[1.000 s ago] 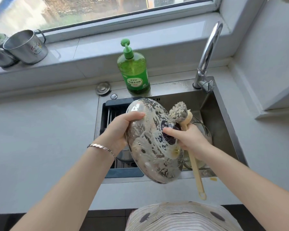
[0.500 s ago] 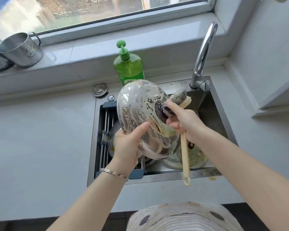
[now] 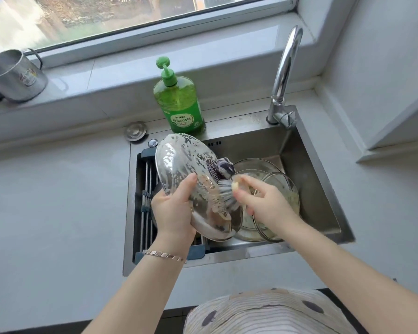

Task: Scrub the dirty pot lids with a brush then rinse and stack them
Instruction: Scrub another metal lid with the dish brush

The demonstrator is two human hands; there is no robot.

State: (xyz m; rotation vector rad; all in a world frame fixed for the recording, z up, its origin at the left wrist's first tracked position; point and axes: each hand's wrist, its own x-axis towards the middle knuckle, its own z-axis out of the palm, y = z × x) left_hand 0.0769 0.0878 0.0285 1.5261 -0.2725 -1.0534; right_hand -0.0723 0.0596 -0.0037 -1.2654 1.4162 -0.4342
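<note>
- Fingers of the left hand (image 3: 173, 213) grip the lower rim of the steel lid (image 3: 179, 162). The thumb lies on its top face and the other fingers are hidden behind it.
- Fingers of the right hand (image 3: 268, 203) are curled round the brush (image 3: 225, 197), whose pale bristles press on the lid's lower half. This hand is blurred.
- The steel lid is held tilted above the left part of the sink (image 3: 311, 189), at the centre of the frame. Its domed, shiny face is streaked and blotched with whitish foam, and a dark knob (image 3: 223, 167) stands at its middle.
- Right of it, glass lids (image 3: 284, 186) lie overlapping in the sink, smeared with yellowish residue.
- A blue-ended rack (image 3: 145, 201) spans the sink's left side, beneath the held lid.
- A green soap bottle (image 3: 179, 102) stands on the sink's back edge, with the tap (image 3: 285, 68) to its right.
- A metal mug (image 3: 12, 75) sits on the sill at the upper left.
</note>
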